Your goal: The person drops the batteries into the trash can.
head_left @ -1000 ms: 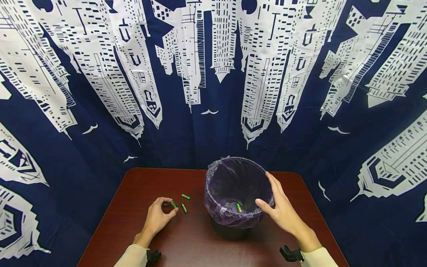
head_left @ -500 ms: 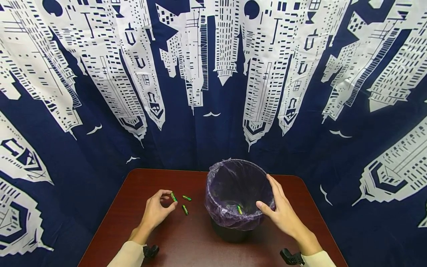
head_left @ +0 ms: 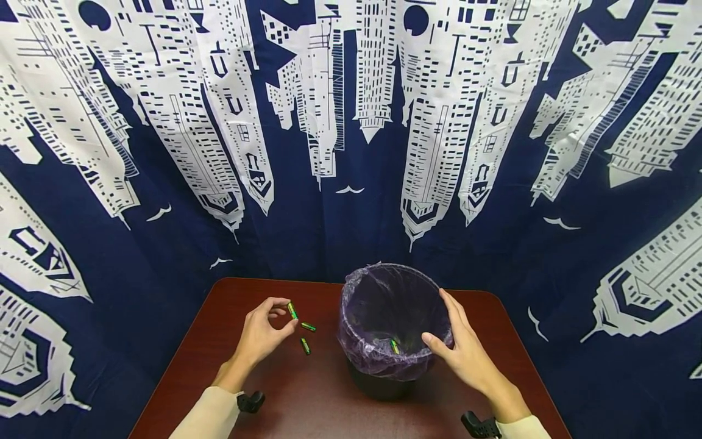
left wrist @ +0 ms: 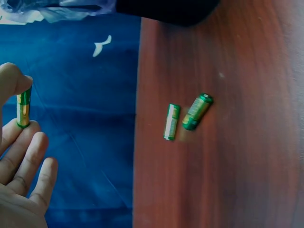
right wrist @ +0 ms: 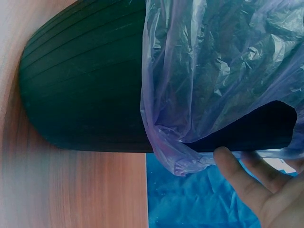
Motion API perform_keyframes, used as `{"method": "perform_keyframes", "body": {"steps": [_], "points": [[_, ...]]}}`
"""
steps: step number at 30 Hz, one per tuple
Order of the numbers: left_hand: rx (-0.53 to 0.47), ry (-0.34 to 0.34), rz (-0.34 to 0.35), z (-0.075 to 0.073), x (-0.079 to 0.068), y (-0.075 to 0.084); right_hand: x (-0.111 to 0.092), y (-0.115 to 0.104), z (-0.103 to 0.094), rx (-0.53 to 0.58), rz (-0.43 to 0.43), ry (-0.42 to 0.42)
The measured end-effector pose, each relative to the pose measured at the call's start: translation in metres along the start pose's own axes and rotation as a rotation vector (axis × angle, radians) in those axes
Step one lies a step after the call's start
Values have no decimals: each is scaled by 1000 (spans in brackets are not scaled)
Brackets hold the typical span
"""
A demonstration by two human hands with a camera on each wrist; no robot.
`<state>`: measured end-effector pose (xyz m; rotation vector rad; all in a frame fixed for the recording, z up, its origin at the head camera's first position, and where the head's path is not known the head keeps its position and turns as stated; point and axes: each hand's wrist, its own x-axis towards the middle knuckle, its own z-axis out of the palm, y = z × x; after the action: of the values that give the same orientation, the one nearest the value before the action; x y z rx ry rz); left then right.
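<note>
My left hand pinches a green and gold battery by its ends between thumb and fingertips, raised over the table. Below it, two similar batteries lie apart; the left wrist view shows both batteries on the wood. A dark trash bin wears a thin purple plastic liner, folded over its rim. Another battery shows inside the bin. My right hand rests at the bin's right rim, thumb and fingers spread. In the right wrist view, its fingertips touch the bin's outer side.
The bin stands on a reddish-brown wooden table with rounded back corners. Behind and around the table hangs a navy curtain printed with white buildings. A black device sits on the left wrist, and another black device on the right.
My left hand has lifted the pinched battery off the table and moved slightly away from me. The right hand keeps its place at the rim; the head view has shifted a little.
</note>
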<state>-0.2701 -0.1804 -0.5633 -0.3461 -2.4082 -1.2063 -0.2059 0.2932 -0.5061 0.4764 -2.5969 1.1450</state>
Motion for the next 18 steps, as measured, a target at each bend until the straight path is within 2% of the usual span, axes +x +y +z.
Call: {"method": "perform_keyframes", "body": {"steps": [18], "points": [[-77, -6, 182, -12, 41, 53, 0, -1, 1, 10, -8, 4]]}}
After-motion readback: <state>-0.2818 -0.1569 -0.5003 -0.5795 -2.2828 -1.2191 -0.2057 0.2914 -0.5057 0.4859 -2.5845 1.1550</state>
